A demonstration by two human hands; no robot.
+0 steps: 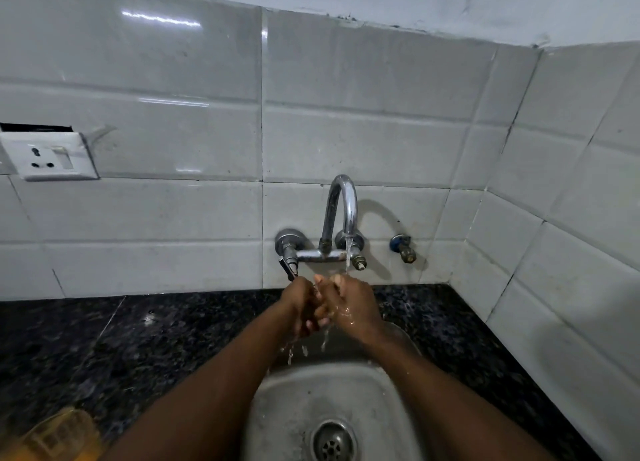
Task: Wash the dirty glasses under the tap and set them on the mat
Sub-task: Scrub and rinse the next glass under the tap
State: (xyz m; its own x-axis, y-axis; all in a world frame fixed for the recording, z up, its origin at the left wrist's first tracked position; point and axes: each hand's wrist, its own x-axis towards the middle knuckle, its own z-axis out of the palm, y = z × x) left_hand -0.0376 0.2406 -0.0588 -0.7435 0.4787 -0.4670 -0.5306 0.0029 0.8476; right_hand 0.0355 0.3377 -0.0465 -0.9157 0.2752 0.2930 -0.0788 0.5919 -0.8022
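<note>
My left hand (300, 304) and my right hand (353, 304) are clasped together under the running stream from the chrome tap (341, 211), above the back rim of the steel sink (277, 401). Their fingers are curled into each other, and water drips off them into the basin. I see no glass in either hand. A blurred clear glass with a yellow tint (57, 433) sits on the dark counter at the bottom left corner; I cannot tell what lies under it.
The tap's lever handle (288, 266) sticks out just left of my left hand. A small brass valve (403, 249) is on the wall to the right. Dark speckled counter (138, 339) surrounds the sink. A wall socket (52, 157) is far left.
</note>
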